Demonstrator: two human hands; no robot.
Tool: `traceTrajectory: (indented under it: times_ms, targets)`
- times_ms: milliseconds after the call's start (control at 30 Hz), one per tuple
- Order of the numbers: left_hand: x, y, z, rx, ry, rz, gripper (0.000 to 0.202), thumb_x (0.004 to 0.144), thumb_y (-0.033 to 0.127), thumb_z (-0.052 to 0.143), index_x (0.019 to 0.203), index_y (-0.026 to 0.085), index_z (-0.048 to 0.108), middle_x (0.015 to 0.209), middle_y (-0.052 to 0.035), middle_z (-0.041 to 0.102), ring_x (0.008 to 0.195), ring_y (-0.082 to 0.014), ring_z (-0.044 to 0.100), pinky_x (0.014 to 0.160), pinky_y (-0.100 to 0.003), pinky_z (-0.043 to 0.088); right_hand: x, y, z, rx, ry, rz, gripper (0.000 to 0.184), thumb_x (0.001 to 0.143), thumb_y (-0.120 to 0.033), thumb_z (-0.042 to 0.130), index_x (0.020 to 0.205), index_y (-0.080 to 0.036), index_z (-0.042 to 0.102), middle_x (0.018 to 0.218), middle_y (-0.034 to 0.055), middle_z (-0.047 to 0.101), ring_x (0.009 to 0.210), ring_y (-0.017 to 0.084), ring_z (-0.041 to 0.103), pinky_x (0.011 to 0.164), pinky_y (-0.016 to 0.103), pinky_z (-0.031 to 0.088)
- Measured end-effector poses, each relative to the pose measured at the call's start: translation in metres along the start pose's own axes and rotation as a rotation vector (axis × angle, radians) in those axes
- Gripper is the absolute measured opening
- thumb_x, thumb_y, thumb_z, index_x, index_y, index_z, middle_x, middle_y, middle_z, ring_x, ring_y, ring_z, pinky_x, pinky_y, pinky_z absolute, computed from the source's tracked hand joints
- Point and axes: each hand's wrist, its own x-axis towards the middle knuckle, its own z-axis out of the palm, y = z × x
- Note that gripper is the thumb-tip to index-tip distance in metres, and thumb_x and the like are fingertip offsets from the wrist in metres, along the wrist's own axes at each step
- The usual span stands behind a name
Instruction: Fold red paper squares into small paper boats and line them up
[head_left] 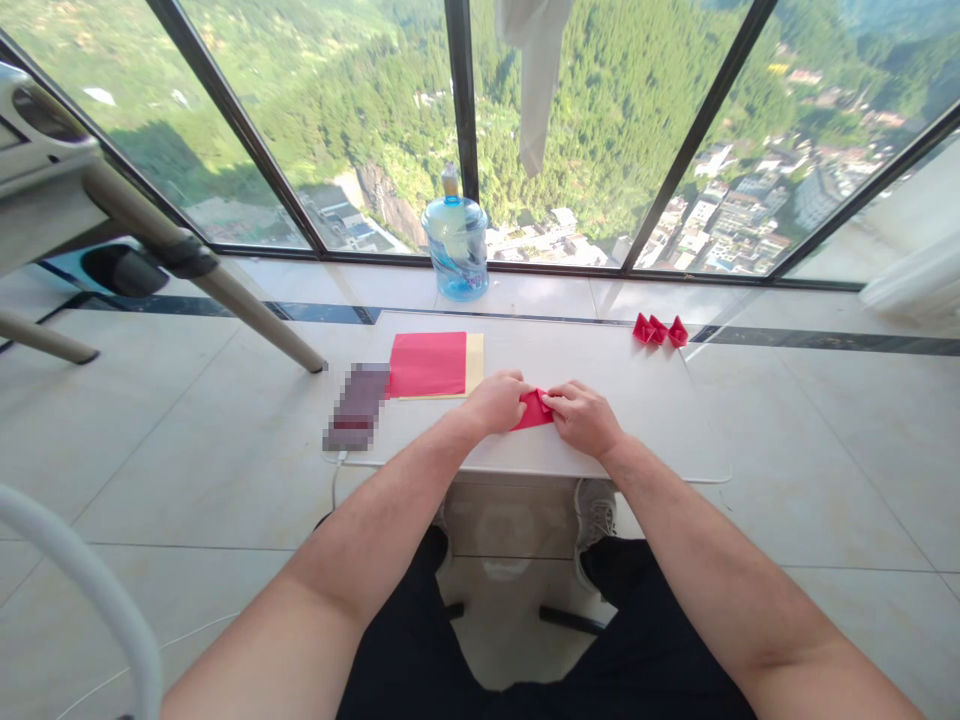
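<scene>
A small folded piece of red paper (534, 412) lies on the white table (615, 370) near its front edge, between my two hands. My left hand (498, 400) presses on its left side, fingertips at the upper edge. At its upper right, my right hand (586, 414) pinches a raised flap of the same paper between thumb and fingers. Several finished-looking red folded paper boats (651, 330) stand in a row at the table's far right corner. A stack of red paper sheets (429, 364) rests at the left, with a yellowish sheet (475, 362) showing beside and under it.
A blurred dark phone (358, 408) with a white cable (336, 485) lies at the table's left edge. Behind the table, a blue water jug (457, 245) stands by the window. Metal chair legs (255, 310) reach the floor at the left.
</scene>
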Motion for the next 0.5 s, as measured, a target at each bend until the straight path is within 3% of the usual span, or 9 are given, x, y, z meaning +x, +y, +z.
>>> traceTrajectory:
  times_ms: [500]
  targets:
    - [0.0017,-0.0009,0.0013,0.041,-0.018,-0.006,0.033,0.084,0.018,0.050,0.105,0.023,0.076,0.097,-0.0067,0.067,0.097,-0.0206,0.065,0.091,-0.029,0.051,-0.0001,0.0008,-0.0023,-0.057,-0.049,-0.061,0.032,0.097,-0.016,0.046,0.110,-0.022,0.074,0.112,0.0086,0.072,0.104,0.023,0.059,0.092,0.035,0.049]
